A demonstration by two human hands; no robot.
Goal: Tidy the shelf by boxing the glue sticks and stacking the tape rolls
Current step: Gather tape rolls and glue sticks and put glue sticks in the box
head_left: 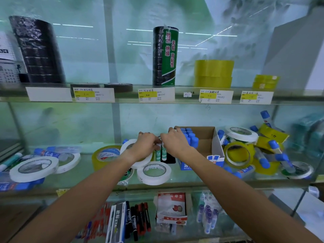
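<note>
On the middle glass shelf, my left hand (146, 143) and my right hand (175, 143) meet over upright green-and-white glue sticks (164, 153), fingers closed on their tops. Just right stands an open cardboard box (213, 142) holding several blue-capped glue sticks (190, 136). A white tape roll (127, 149) leans under my left wrist. Another white roll (154, 172) lies in front, and a yellowish roll (105, 156) sits to the left. Two more white rolls (34, 169) lie at far left among loose glue sticks (47, 152).
A jumble of yellow tape rolls (238, 155), white rolls (242, 134) and blue-capped glue sticks (263, 159) fills the shelf right of the box. The upper shelf carries black tape stacks (40, 51) and yellow rolls (213, 72). Markers (138, 218) lie on the shelf below.
</note>
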